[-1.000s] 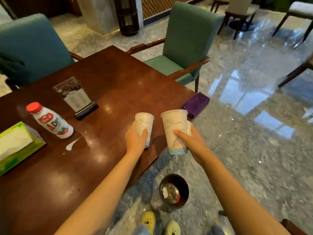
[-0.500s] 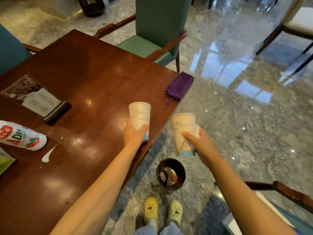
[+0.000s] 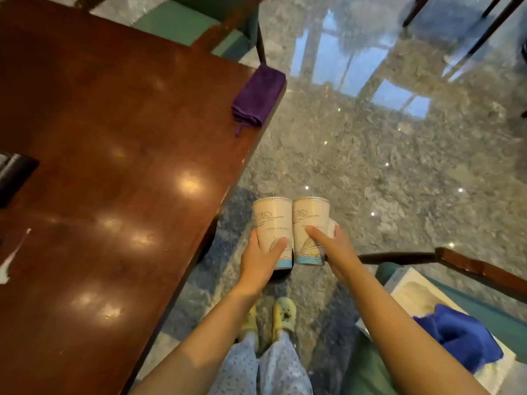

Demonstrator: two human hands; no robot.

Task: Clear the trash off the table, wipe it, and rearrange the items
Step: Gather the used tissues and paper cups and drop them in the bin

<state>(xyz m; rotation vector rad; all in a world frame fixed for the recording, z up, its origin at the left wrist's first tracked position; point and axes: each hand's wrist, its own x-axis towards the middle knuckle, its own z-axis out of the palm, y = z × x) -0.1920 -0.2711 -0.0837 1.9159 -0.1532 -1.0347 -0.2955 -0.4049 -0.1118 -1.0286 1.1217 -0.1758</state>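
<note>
Two paper cups, both off the table (image 3: 119,143) and held upright side by side over the floor. Left hand (image 3: 258,259) was wrapped around the left cup (image 3: 272,223); right hand (image 3: 335,252) gripped the right cup (image 3: 309,226) plus some white scrap. One purple cloth (image 3: 258,98) lay at the table's corner, one white spill (image 3: 12,255) at its left edge.

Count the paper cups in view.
2, side by side over the floor past the table edge: one paper cup in the left hand, another in the right hand.
</note>
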